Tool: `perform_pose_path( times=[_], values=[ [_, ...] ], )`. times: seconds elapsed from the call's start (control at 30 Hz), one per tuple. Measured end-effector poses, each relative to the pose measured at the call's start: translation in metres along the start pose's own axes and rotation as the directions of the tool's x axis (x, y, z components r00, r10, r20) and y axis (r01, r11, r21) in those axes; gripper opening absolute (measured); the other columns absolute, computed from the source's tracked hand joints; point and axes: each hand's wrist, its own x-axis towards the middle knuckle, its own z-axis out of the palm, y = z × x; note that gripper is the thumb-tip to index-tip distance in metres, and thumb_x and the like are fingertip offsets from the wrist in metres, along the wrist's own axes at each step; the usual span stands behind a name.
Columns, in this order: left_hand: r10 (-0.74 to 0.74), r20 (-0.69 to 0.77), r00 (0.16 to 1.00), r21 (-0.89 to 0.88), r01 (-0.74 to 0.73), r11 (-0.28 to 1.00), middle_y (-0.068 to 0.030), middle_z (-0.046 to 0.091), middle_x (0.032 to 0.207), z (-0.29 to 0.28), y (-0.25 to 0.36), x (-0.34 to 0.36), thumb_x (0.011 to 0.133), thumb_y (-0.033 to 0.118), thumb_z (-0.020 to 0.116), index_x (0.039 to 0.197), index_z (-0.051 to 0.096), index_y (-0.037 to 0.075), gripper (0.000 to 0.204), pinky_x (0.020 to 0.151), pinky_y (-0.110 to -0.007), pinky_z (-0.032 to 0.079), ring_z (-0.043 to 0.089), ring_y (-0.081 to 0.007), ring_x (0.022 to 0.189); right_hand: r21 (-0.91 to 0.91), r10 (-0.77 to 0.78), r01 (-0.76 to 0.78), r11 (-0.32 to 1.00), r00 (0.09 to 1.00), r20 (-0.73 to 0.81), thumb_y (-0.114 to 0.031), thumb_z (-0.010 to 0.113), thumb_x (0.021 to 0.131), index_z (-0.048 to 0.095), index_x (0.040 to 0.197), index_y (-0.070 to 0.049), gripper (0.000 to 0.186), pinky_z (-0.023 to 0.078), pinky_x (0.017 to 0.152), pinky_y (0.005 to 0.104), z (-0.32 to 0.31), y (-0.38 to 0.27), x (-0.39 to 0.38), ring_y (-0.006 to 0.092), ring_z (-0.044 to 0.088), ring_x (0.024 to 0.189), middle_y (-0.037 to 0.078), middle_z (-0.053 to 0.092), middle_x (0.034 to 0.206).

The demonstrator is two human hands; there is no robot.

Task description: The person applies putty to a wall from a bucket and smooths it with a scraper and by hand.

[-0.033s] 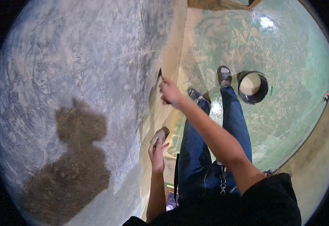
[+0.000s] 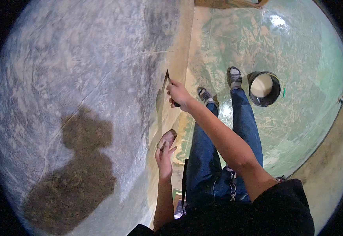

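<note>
My right hand (image 2: 178, 94) is closed around the dark handle of a putty knife (image 2: 167, 75). Its thin pointed-looking blade is against the lower part of the grey wall (image 2: 100, 51), where a beige band runs along the base. Lower down, my left hand (image 2: 164, 157) grips a flat, brownish, dark-edged piece (image 2: 168, 138) with a rounded end. Its exact kind I cannot make out. That piece is beside the beige strip, apart from the putty knife.
Right of my sandalled feet (image 2: 234, 78), a black bucket (image 2: 275, 94) holds pale beige liquid. The green floor (image 2: 297, 126) is smeared with beige and shiny in spots. A brown wooden-looking object (image 2: 226, 4) is at the far edge. My shadow falls across the wall.
My right hand has turned slightly, so the knife's handle end shows below the fist. The left hand and its piece have barely shifted.
</note>
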Motion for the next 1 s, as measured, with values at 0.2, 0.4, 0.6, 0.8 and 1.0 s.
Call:
perform_pose_path(
  times=[0.2,0.4,0.6,0.8,1.0],
  values=[
    [0.084,0.211,0.974,-0.115,-0.061,0.991,-0.0073,0.057,0.127,-0.045,-0.034,0.040,0.099,0.019,0.055,0.136,0.047,0.002,0.041,0.094,-0.037,0.051,0.057,-0.0183,0.115,-0.304,-0.312,0.321,0.897,0.947,0.080,-0.018,0.049,0.093,0.041,0.145,-0.008,0.054,0.047,0.096,0.0362,0.090,0.059,-0.111,0.0291,0.064,0.102,0.020,0.061,0.120],
    [-0.097,0.074,0.992,0.177,0.083,0.981,-0.0057,0.059,0.123,-0.021,-0.026,0.038,0.099,0.018,0.055,0.128,0.055,0.003,0.033,0.091,-0.035,0.051,0.059,-0.0170,0.113,-0.170,-0.228,0.202,0.965,0.962,-0.150,-0.016,0.048,0.090,0.052,0.108,-0.001,0.024,0.050,0.080,0.0447,0.029,0.048,0.008,0.0281,0.060,0.078,0.017,0.058,0.081],
    [0.045,0.130,0.991,0.243,-0.076,0.967,-0.0048,0.062,0.118,-0.030,-0.024,0.046,0.099,0.013,0.054,0.125,0.057,0.003,0.028,0.090,-0.033,0.052,0.060,-0.0157,0.110,-0.216,-0.319,0.331,0.919,0.943,0.090,-0.014,0.050,0.089,0.046,0.138,-0.002,0.051,0.044,0.100,0.0384,0.075,0.079,-0.119,0.0343,0.059,0.114,0.026,0.061,0.120],
    [-0.041,0.131,0.991,0.263,0.005,0.965,-0.0066,0.061,0.120,-0.017,-0.032,0.044,0.099,0.011,0.054,0.123,0.057,0.002,0.026,0.092,-0.033,0.052,0.059,-0.0153,0.111,-0.205,-0.361,0.339,0.918,0.929,-0.084,-0.018,0.047,0.089,0.054,0.108,0.000,0.027,0.048,0.080,0.0460,0.033,0.079,-0.041,0.0373,0.063,0.091,0.024,0.064,0.094],
    [0.086,0.122,0.989,0.517,-0.137,0.845,-0.0093,0.055,0.130,-0.059,-0.049,0.054,0.096,0.006,0.049,0.133,0.048,0.003,0.036,0.100,-0.041,0.046,0.054,-0.0219,0.120,-0.139,-0.434,0.425,0.895,0.900,-0.044,-0.016,0.049,0.089,0.049,0.137,-0.007,0.049,0.048,0.085,0.0415,0.095,0.109,-0.118,0.0347,0.065,0.094,0.025,0.064,0.095]
  ],
)
